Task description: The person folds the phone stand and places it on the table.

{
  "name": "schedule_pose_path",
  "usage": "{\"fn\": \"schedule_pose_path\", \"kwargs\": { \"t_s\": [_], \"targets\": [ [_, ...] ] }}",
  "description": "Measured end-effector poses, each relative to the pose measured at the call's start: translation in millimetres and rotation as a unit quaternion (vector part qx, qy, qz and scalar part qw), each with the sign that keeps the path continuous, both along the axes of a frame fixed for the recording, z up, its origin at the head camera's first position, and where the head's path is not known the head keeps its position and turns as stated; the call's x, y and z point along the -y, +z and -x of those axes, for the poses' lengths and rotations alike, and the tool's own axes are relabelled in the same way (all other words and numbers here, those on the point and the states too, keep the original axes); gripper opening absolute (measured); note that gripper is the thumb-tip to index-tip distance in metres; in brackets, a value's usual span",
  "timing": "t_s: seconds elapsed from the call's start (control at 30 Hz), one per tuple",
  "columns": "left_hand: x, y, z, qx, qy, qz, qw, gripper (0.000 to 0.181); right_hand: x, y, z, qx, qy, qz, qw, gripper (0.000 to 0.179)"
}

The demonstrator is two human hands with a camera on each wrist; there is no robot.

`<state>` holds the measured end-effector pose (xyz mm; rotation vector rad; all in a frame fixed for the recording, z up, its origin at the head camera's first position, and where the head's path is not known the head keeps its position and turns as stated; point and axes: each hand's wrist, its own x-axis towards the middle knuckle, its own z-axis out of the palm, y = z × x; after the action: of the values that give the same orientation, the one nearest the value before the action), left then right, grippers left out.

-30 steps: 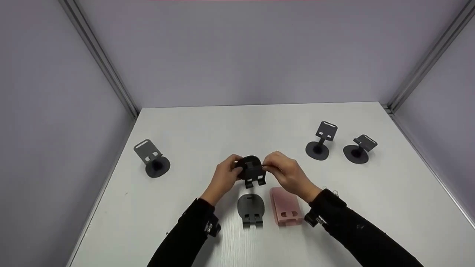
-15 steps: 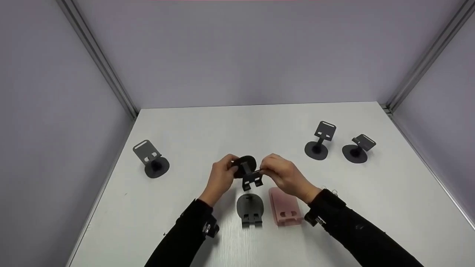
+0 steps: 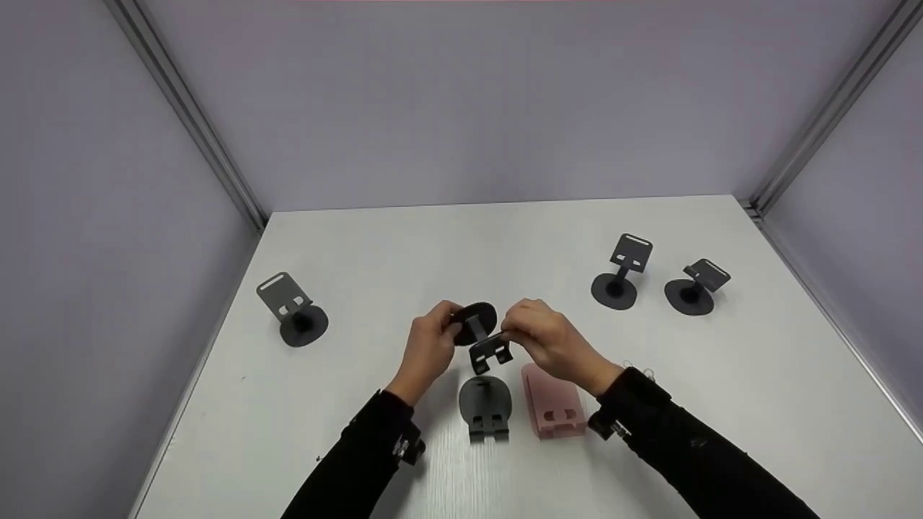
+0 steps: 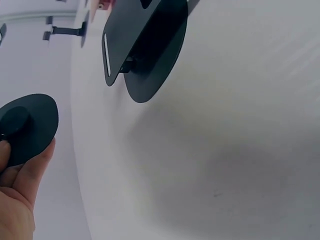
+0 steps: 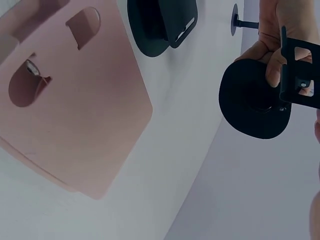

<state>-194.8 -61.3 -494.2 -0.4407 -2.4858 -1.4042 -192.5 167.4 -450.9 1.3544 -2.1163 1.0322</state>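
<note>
Above the middle of the table, both hands hold a black phone stand (image 3: 490, 347). My left hand (image 3: 430, 342) pinches its round base (image 4: 42, 132) by the edge, thumb on top. My right hand (image 3: 549, 342) pinches the edge of its hooked plate (image 5: 306, 75). A short arm shows between base and plate, which stand apart at an angle. Just below on the table lies a dark grey phone stand (image 3: 485, 396), folded flat. Beside it, under the right hand, lies a pink phone stand (image 3: 551, 400), also folded; it looks large in the right wrist view.
An unfolded dark stand (image 3: 303, 326) stands at the left of the white table (image 3: 238, 447). Two more unfolded stands, one nearer the middle (image 3: 614, 291) and one farther right (image 3: 690, 297), stand at the back right. Pale panels (image 3: 461, 108) enclose the table behind and at both sides.
The plate of the held stand has swung down and away from its base, baring the arm between them. The right hand moved slightly left with the plate; the left hand shifted a little left.
</note>
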Motion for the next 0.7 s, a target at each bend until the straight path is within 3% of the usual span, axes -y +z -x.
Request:
{"fn": "schedule_pose_path", "kwargs": {
  "t_s": [0.13,0.43,0.7],
  "targets": [
    [-0.7,-1.6,-0.4,-0.02,0.007,0.006,0.9998,0.016,0.7,-1.6,0.4,0.006,0.002,0.003,1.0,0.004],
    [-2.4,-0.7,-2.7,-0.08,0.013,0.033,0.9961,0.014,-0.7,-9.8,0.4,0.03,-0.011,0.004,0.9995,0.013],
    [-4.2,-0.9,-4.0,-0.109,0.015,0.044,0.9929,0.014,-3.7,-13.2,-0.7,0.042,-0.029,0.001,0.9987,0.007]
  ]
}}
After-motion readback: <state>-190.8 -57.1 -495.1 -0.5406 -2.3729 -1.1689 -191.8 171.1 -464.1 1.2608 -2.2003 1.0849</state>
